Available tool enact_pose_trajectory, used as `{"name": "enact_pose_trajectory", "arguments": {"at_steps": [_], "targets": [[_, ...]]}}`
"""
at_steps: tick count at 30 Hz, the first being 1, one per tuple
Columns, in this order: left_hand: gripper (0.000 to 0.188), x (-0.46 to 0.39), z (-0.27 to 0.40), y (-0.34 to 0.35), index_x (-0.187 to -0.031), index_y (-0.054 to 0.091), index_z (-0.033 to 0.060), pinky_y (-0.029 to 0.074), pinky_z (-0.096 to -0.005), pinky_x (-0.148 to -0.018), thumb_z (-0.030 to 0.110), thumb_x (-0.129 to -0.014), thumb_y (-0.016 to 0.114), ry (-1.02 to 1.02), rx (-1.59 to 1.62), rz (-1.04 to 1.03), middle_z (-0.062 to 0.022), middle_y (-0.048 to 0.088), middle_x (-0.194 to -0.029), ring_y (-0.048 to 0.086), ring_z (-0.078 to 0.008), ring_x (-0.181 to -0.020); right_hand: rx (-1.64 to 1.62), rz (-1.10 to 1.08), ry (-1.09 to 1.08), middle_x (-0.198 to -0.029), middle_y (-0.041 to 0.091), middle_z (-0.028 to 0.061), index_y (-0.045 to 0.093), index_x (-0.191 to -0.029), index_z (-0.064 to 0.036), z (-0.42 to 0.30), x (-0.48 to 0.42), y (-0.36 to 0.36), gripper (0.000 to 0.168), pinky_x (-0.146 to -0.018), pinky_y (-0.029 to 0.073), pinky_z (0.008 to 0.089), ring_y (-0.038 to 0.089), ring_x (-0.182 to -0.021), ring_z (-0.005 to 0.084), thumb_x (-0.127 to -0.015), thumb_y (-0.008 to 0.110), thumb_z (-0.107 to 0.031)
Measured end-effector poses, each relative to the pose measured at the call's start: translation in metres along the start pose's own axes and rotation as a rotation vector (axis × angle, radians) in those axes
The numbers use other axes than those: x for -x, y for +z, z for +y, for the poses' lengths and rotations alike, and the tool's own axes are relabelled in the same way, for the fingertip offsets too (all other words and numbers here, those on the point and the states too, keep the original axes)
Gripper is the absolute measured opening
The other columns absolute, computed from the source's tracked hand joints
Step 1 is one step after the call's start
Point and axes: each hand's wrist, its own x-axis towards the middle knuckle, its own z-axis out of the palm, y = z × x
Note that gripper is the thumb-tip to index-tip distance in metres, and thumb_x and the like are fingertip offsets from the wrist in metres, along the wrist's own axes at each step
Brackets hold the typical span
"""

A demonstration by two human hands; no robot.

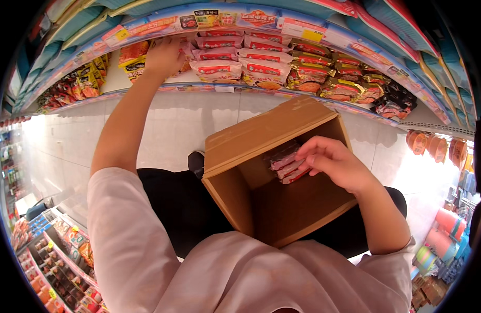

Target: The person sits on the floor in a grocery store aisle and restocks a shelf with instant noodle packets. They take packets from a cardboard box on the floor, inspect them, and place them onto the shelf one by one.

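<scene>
My left hand (164, 56) reaches onto the lower shelf, beside pink plastic packets (217, 71) of what look like instant noodles; its fingertips are partly hidden under the shelf edge above, so its grip is unclear. Red and yellow packets (133, 54) lie just left of it. On my lap rests an open cardboard box (264, 135), tilted. Inside, against its far wall, are a few pink and red packets (289, 168). My right hand (328, 162) is over the box opening with fingers bent, its fingertips at these packets; whether it grips one cannot be told.
Gold packets (309, 76) and dark packets (395, 101) stand further right on the shelf. The curved upper shelf edge (260, 19) with price tags overhangs them. Other goods racks (60, 266) stand at lower left, and rolled colourful goods (443, 238) at lower right.
</scene>
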Motion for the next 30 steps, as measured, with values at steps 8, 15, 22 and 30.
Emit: {"name": "enact_pose_trajectory", "arguments": {"at_steps": [8,15,22,30], "targets": [[0.040,0.048,-0.059,0.084,-0.122,0.065,0.0029,0.052,-0.0487,-0.099,0.012,-0.084,0.064,0.064,0.368,-0.467,-0.0250,0.067,-0.123,0.063,-0.0379,-0.118,0.034,-0.044,-0.014,-0.106,0.072,0.0066,0.064,-0.117,-0.002,0.003,0.005,0.007,0.016,-0.086,0.053,0.0298,0.067,-0.100,0.0135,-0.102,0.060,-0.009],[0.047,0.010,-0.058,0.119,-0.126,0.055,-0.0007,0.049,-0.0536,-0.103,0.011,-0.081,0.065,0.024,0.380,-0.222,-0.0310,0.060,-0.123,0.055,-0.0495,-0.121,0.142,-0.013,0.010,-0.113,0.070,0.0063,0.064,-0.117,-0.003,0.008,-0.002,0.001,0.018,-0.086,0.052,0.0306,0.067,-0.105,0.0150,-0.100,0.060,-0.008],[0.066,0.003,-0.049,0.126,-0.141,0.046,0.0032,0.051,-0.0529,-0.105,0.022,-0.083,0.069,-0.151,0.297,-0.249,-0.0378,0.044,-0.144,0.058,-0.0506,-0.124,0.157,0.027,0.009,-0.096,0.071,0.0039,0.065,-0.117,-0.003,0.016,-0.015,0.000,0.019,-0.082,0.051,0.0291,0.063,-0.089,0.0108,-0.100,0.063,-0.013],[0.064,0.016,-0.051,0.184,-0.142,0.048,-0.0001,0.054,-0.0522,-0.099,0.040,-0.094,0.063,-1.232,0.950,-0.121,-0.0289,0.067,-0.125,0.065,-0.0446,-0.119,0.194,-0.036,-0.001,-0.095,0.071,0.0031,0.065,-0.116,-0.003,0.016,-0.019,0.008,0.020,-0.081,0.049,0.0275,0.059,-0.085,0.0097,-0.100,0.062,-0.013]]}}
